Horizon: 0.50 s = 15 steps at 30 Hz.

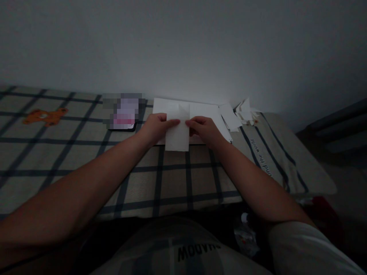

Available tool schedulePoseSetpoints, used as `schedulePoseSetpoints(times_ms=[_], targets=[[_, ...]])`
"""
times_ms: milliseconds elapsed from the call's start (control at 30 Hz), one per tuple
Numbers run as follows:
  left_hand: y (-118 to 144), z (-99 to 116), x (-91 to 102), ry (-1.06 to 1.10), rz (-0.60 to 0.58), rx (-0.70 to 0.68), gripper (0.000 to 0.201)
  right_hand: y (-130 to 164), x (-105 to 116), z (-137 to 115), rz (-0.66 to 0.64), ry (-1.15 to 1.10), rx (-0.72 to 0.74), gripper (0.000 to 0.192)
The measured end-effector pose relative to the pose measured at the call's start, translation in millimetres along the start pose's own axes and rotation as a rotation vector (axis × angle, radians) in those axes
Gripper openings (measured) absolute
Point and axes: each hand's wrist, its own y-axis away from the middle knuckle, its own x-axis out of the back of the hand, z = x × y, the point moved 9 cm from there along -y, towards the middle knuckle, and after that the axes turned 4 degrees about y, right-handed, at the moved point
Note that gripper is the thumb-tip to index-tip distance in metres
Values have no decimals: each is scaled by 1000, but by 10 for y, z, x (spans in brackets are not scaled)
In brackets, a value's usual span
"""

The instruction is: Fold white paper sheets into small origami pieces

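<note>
A narrow strip of white paper (177, 136) is held upright between both hands, with a folded, pointed flap near its top. My left hand (156, 128) pinches its left edge, thumb across the front. From the right side, my right hand (204, 128) grips the same paper between thumb and fingers; the two thumbtips nearly meet. Behind the hands, a larger white sheet (205, 109) lies flat on the table by the wall. Fingers behind the strip are partly hidden.
A checked cloth (137, 183) covers the table. To the left lie a phone (124, 114), its screen partly blurred, and an orange cut-out shape (46, 116). Paper pieces (247, 114) are heaped at right, beside a loose white piece (230, 116). A clear plastic bottle (246, 235) is below the table edge.
</note>
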Motion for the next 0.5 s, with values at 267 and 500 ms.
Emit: schedulePoseSetpoints(times_ms=[267,500], targets=[[-9,-11,16,-81,15,5,29,11,60,-97,36,63,71,31],[-8,-6,-10,-4,-17,-1,28,-1,-9,2,0,-8,4,29]])
